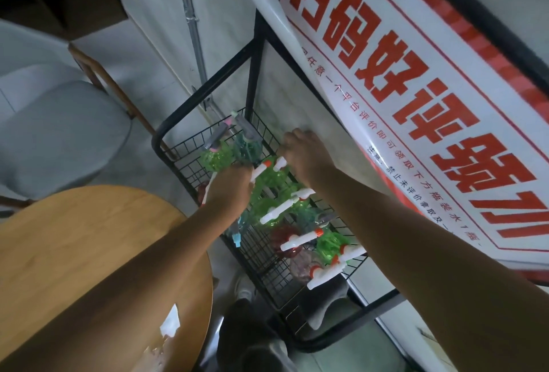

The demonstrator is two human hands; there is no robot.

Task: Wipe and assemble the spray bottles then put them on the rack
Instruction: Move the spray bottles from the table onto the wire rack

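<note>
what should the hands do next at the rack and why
Probably let go and draw back: the left hand is down on a green bottle already among the others in the rack, and the right hand is at its trigger head.

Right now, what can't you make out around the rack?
Head view only:
- Left hand: its grip on the green bottle is hidden by the hand's back.
- Right hand: fingertips blurred; contact unclear.
- Rack: lower shelves hidden by the bottles.
- Poster: cut off at right.

Dim, soft indoor light; motion blur; wide-angle edge distortion.
</note>
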